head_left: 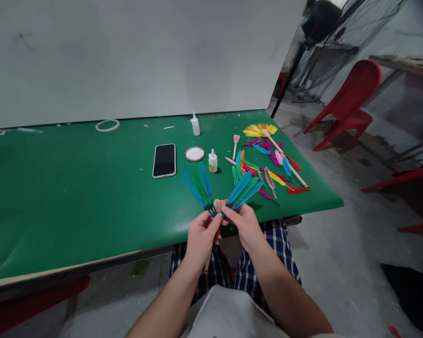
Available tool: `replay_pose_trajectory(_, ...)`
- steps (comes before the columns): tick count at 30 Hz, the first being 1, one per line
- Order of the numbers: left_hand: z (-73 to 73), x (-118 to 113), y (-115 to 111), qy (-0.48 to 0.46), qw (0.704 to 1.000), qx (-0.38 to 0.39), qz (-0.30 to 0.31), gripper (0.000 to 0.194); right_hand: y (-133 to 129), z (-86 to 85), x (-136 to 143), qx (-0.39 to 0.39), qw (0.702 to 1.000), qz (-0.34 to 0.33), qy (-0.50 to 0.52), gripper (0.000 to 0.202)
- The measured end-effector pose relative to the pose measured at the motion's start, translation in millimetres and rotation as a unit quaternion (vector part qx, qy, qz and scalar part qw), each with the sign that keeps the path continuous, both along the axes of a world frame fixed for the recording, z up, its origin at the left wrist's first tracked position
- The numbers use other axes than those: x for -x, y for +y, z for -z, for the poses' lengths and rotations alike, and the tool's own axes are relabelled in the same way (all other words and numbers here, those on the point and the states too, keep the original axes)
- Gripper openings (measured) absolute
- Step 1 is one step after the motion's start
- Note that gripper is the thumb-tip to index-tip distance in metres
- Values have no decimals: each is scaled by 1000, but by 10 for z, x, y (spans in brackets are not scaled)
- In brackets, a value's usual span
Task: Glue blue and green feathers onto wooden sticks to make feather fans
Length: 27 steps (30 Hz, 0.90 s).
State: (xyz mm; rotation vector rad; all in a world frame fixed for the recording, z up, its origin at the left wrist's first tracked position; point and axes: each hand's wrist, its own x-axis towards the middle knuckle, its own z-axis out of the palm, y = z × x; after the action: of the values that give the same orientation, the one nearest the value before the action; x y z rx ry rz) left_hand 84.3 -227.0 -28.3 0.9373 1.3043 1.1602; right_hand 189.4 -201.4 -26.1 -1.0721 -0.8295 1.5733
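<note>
Your left hand [201, 230] pinches the left feathers [199, 185] by their quills, your right hand [247, 226] the right feathers [247, 189], its thumb at the heart [218, 205] between them. Hands equally near, by the worktop's [91, 197] near edge; feathers splay toward the far edge. Quill ends are hidden; a possible stick [207, 265] below is unclear.

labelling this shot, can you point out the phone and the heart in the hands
Phone [164, 160]: head view, middle of the dark screen
Heart [218, 205]: head view, middle of its visible face
</note>
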Motion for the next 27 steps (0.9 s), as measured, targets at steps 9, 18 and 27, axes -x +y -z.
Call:
replay_pose_trajectory(9, 104, -48, -26, -41, 998, 13, -51, 29, -33, 12, 82, 16, 999, 28, -38, 23)
replay_pose_trajectory(18, 186, -74, -51, -77, 994, -1, -81, 28, -34, -16, 144, 23, 999, 34, -25, 20)
replay_pose_trajectory(27, 177, -59, -21, -131, 985, 6, -113, 24, -35, 93, 201, 28, 999, 12, -9, 24)
